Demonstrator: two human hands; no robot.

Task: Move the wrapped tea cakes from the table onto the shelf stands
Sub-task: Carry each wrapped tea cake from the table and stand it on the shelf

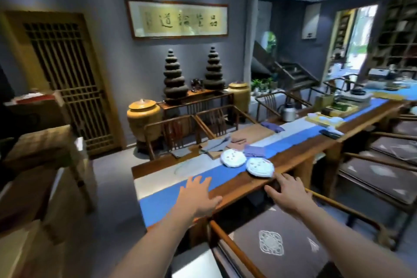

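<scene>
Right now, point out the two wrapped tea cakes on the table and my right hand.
Left tea cake (233, 158), head view: centre of its white wrapper.
Right tea cake (260, 166), head view: middle of its wrapped top face.
Right hand (287, 190), head view: back of the hand.

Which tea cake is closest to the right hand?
The tea cake at the table's near edge, just beyond the right hand. The other cake lies farther in, beside the folded purple cloth.

Long wood table (291, 166) w/ blue runner (225, 176); two wrapped tea cakes (233, 158) on it, folded cloths (255, 151) prob.
</scene>
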